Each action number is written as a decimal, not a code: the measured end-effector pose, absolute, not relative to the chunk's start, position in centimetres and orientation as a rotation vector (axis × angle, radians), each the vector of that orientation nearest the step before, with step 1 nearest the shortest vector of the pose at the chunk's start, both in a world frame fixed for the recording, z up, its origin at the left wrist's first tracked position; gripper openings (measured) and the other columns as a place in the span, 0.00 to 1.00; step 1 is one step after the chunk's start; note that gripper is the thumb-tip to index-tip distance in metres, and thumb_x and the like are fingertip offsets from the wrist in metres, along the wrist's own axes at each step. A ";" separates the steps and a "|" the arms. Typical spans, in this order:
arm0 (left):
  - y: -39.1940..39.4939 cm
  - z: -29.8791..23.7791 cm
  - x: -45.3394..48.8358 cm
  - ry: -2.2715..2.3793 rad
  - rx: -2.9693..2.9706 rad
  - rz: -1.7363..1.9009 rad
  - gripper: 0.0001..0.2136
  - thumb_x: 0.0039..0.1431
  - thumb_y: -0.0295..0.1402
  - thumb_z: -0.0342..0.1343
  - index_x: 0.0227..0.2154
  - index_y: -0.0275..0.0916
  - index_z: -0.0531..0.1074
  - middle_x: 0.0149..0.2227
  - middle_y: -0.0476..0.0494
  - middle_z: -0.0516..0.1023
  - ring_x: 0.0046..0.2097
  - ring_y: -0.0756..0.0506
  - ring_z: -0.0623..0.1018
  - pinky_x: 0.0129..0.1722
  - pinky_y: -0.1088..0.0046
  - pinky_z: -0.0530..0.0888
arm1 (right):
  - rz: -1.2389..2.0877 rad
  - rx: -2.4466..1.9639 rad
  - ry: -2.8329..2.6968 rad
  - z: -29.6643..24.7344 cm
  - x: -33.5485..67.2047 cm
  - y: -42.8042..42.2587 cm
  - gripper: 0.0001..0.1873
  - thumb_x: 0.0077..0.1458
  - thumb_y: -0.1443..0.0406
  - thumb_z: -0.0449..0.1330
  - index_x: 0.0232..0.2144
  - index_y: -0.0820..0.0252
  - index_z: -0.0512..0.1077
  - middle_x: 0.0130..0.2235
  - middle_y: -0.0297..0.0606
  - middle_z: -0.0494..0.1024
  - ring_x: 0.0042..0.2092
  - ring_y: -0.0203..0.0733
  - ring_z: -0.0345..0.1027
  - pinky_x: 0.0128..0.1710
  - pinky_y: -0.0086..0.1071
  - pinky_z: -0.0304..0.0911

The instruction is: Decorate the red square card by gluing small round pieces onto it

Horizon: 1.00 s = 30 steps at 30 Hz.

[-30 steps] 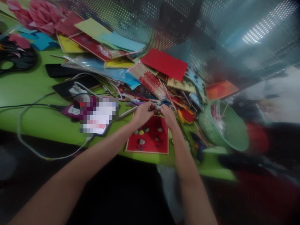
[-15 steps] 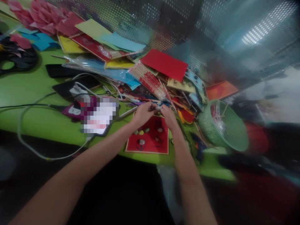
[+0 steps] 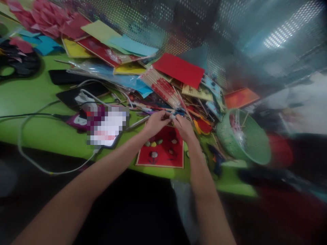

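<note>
My left hand point(image 3: 157, 123) and my right hand point(image 3: 183, 125) meet over the far edge of a red board point(image 3: 163, 160) with a pale rim. Fingers of both hands are pinched together. Between them, at my right fingertips, shows a small whitish piece point(image 3: 172, 117), too small and blurred to name. My left fingertips are closed close beside it, and whether they grip it or something else cannot be made out. On the board lie several pebble-like pieces, among them a yellow one point(image 3: 153, 144), a white one point(image 3: 153, 154) and a green one point(image 3: 159, 141). My wrists and forearms cover parts of the board.
To the left lies a lit phone point(image 3: 108, 131) on a white cable point(image 3: 21, 143), by a purple power strip point(image 3: 76, 122). Behind my hands are bundled sticks point(image 3: 160, 86) and a red sheet point(image 3: 178, 69). A green basket point(image 3: 255, 143) stands right, black scissors point(image 3: 22, 64) far left.
Both hands stay over the board's far edge. My right hand has turned slightly and shifted a little to the right; the whitish piece remains at the fingertips.
</note>
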<state>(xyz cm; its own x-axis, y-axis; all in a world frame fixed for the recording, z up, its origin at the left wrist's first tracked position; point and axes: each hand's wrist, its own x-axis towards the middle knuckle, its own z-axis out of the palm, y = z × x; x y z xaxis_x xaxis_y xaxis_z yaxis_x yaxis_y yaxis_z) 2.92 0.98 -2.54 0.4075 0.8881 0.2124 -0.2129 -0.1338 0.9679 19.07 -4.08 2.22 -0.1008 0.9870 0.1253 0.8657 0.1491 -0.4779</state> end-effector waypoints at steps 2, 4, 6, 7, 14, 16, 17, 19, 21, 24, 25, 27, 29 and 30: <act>0.9 -2.4 2.8 0.682 1.412 1.087 0.09 0.53 0.32 0.62 0.37 0.36 0.77 0.35 0.44 0.82 0.37 0.46 0.79 0.42 0.68 0.75 | 0.378 -1.769 -2.035 2.1 19.0 -4.0 0.15 0.65 0.55 0.44 0.27 0.53 0.56 0.27 0.35 0.67 0.32 0.43 0.60 0.35 0.34 0.51; 0.9 -2.3 2.8 0.685 1.418 1.090 0.09 0.53 0.32 0.62 0.37 0.36 0.77 0.35 0.44 0.82 0.37 0.46 0.79 0.41 0.69 0.75 | 0.370 -1.768 -2.039 2.1 19.0 -4.0 0.15 0.65 0.56 0.43 0.27 0.53 0.56 0.27 0.36 0.67 0.32 0.44 0.59 0.34 0.35 0.51; 1.0 -2.3 2.8 0.666 1.391 1.083 0.09 0.52 0.33 0.62 0.37 0.36 0.77 0.35 0.44 0.82 0.37 0.46 0.79 0.42 0.68 0.76 | 0.376 -1.762 -2.038 2.1 19.0 -3.9 0.15 0.65 0.56 0.43 0.27 0.53 0.56 0.27 0.36 0.67 0.32 0.44 0.60 0.34 0.35 0.51; 1.0 -2.4 2.8 0.655 1.371 1.077 0.10 0.52 0.33 0.63 0.37 0.36 0.77 0.35 0.44 0.82 0.37 0.46 0.79 0.42 0.68 0.76 | 0.383 -1.758 -2.036 2.1 19.1 -4.0 0.15 0.65 0.56 0.43 0.27 0.53 0.56 0.27 0.36 0.67 0.32 0.44 0.59 0.34 0.35 0.51; 0.8 -2.3 2.9 0.574 1.248 1.049 0.13 0.50 0.38 0.66 0.35 0.36 0.76 0.35 0.45 0.82 0.37 0.46 0.79 0.43 0.66 0.76 | 0.515 -1.651 -1.936 2.3 19.3 -4.4 0.17 0.65 0.53 0.41 0.28 0.53 0.56 0.28 0.33 0.64 0.32 0.42 0.59 0.35 0.34 0.51; 0.8 -2.2 2.9 0.579 1.251 1.053 0.12 0.51 0.38 0.66 0.35 0.35 0.76 0.34 0.45 0.82 0.37 0.47 0.79 0.43 0.67 0.76 | 0.539 -1.650 -1.933 2.4 19.3 -4.5 0.18 0.66 0.51 0.42 0.28 0.53 0.56 0.28 0.33 0.65 0.33 0.41 0.59 0.34 0.34 0.51; 0.8 -2.2 3.0 0.588 1.261 1.057 0.12 0.51 0.37 0.65 0.35 0.35 0.76 0.34 0.45 0.82 0.37 0.47 0.79 0.43 0.67 0.76 | 0.536 -1.663 -1.942 2.5 19.3 -4.5 0.18 0.66 0.51 0.43 0.28 0.53 0.56 0.28 0.33 0.65 0.32 0.41 0.59 0.34 0.34 0.51; 0.8 -2.2 3.0 0.603 1.287 1.059 0.11 0.51 0.36 0.65 0.36 0.36 0.76 0.34 0.45 0.82 0.36 0.47 0.79 0.42 0.68 0.76 | 0.513 -1.695 -1.961 2.4 19.3 -4.3 0.18 0.66 0.51 0.44 0.28 0.53 0.56 0.28 0.33 0.65 0.32 0.41 0.59 0.33 0.33 0.50; 0.8 -2.2 2.9 0.609 1.308 1.061 0.12 0.50 0.35 0.65 0.36 0.36 0.76 0.34 0.45 0.82 0.36 0.46 0.79 0.41 0.68 0.76 | 0.482 -1.720 -1.963 2.3 19.2 -4.2 0.18 0.65 0.51 0.44 0.27 0.53 0.56 0.27 0.33 0.65 0.32 0.41 0.59 0.33 0.34 0.51; 0.8 -2.2 2.9 0.605 1.310 1.068 0.12 0.50 0.36 0.66 0.36 0.35 0.76 0.34 0.44 0.81 0.36 0.46 0.80 0.41 0.68 0.76 | 0.444 -1.721 -1.959 2.1 19.2 -4.1 0.17 0.64 0.53 0.43 0.27 0.53 0.57 0.27 0.34 0.66 0.31 0.42 0.59 0.33 0.34 0.52; 0.8 -2.2 2.9 0.604 1.306 1.068 0.12 0.50 0.36 0.66 0.36 0.35 0.76 0.34 0.45 0.81 0.37 0.46 0.80 0.41 0.68 0.76 | 0.438 -1.711 -1.958 2.0 19.2 -4.0 0.17 0.64 0.52 0.43 0.27 0.53 0.57 0.27 0.34 0.65 0.31 0.42 0.59 0.33 0.35 0.52; 0.8 -2.3 2.9 0.605 1.296 1.069 0.12 0.50 0.37 0.66 0.36 0.36 0.76 0.34 0.45 0.81 0.37 0.46 0.80 0.42 0.67 0.76 | 0.444 -1.688 -1.946 1.9 19.3 -4.0 0.18 0.64 0.52 0.42 0.26 0.53 0.57 0.26 0.33 0.64 0.31 0.42 0.58 0.33 0.35 0.52; 0.8 -2.3 2.9 0.600 1.285 1.068 0.12 0.51 0.37 0.66 0.36 0.36 0.76 0.34 0.45 0.81 0.36 0.46 0.79 0.42 0.67 0.76 | 0.474 -1.665 -1.919 1.6 19.4 -4.0 0.19 0.64 0.51 0.42 0.26 0.53 0.56 0.26 0.33 0.63 0.31 0.42 0.57 0.33 0.35 0.51; 0.8 -2.3 2.9 0.595 1.278 1.067 0.12 0.51 0.37 0.66 0.36 0.35 0.76 0.35 0.45 0.81 0.36 0.47 0.79 0.42 0.67 0.76 | 0.501 -1.647 -1.898 1.5 19.4 -4.0 0.19 0.64 0.51 0.42 0.26 0.53 0.57 0.26 0.32 0.63 0.31 0.41 0.57 0.33 0.35 0.51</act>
